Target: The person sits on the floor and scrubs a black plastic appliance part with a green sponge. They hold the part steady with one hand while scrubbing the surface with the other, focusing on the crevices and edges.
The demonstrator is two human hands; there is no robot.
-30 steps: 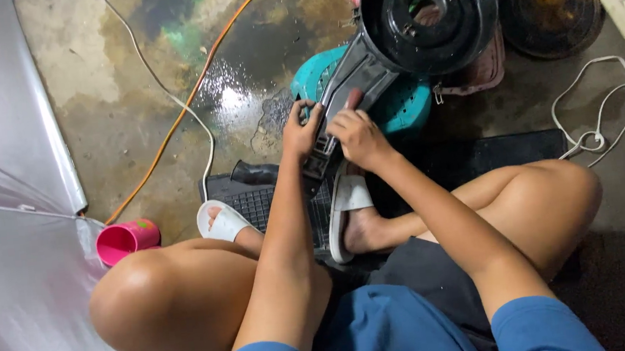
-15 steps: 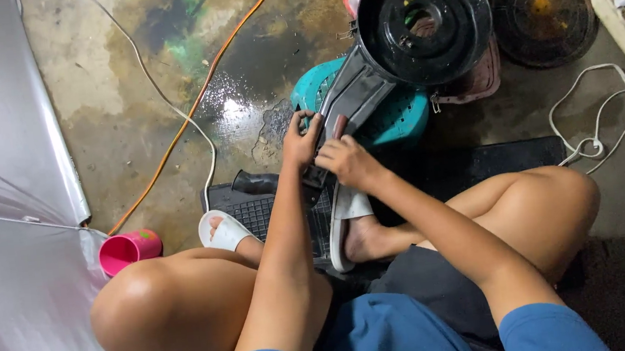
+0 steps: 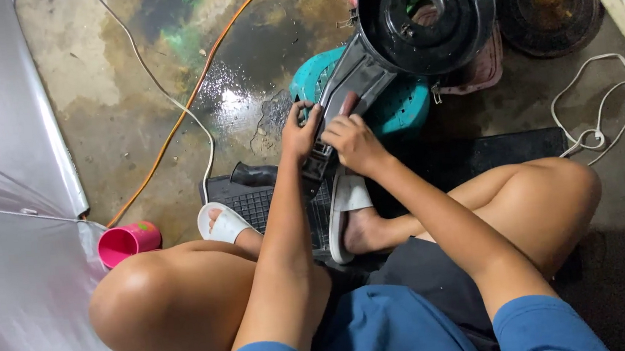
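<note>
Head view: both hands on the grey neck (image 3: 354, 87) of a fan-like unit. Left hand (image 3: 299, 132) grips its left edge, right hand (image 3: 351, 140) presses on top, fingers curled. Likely a part-fitting or unfastening step; next move needs a steady hold. Long axis runs diagonally from hands up-right to black round housing (image 3: 427, 15), just above teal stool (image 3: 397, 106).
</note>
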